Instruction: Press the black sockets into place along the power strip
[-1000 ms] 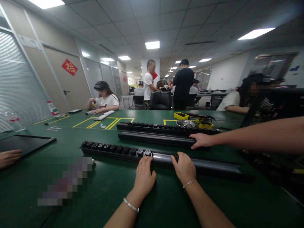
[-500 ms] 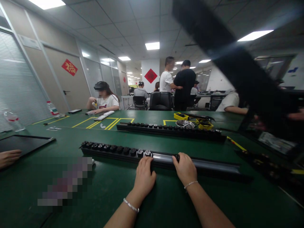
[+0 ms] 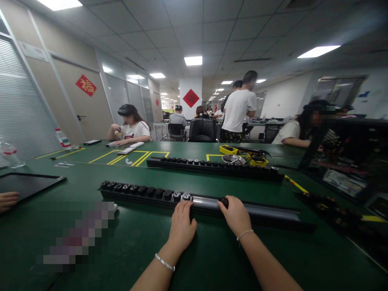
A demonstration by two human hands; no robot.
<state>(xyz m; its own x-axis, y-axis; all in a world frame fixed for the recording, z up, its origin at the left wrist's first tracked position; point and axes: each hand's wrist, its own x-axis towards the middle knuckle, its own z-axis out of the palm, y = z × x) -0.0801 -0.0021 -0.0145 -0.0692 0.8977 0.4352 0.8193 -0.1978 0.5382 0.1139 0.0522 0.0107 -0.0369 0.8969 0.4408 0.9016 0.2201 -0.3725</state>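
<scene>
Blurred black rail gone, hands (image 3: pixel 182 226) unmoved on near rail (image 3: pixel 200 201)

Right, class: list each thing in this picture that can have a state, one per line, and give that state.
Near rail: flat on the green table, left part filled with black pieces, right part bare.
Small black piece: on the rail at the right hand's fingertips.
Left hand: resting on the rail.
Right hand: on the rail, touching the piece.
Far rail: flat, filled along its length.
Water bottle: upright, capped.
</scene>
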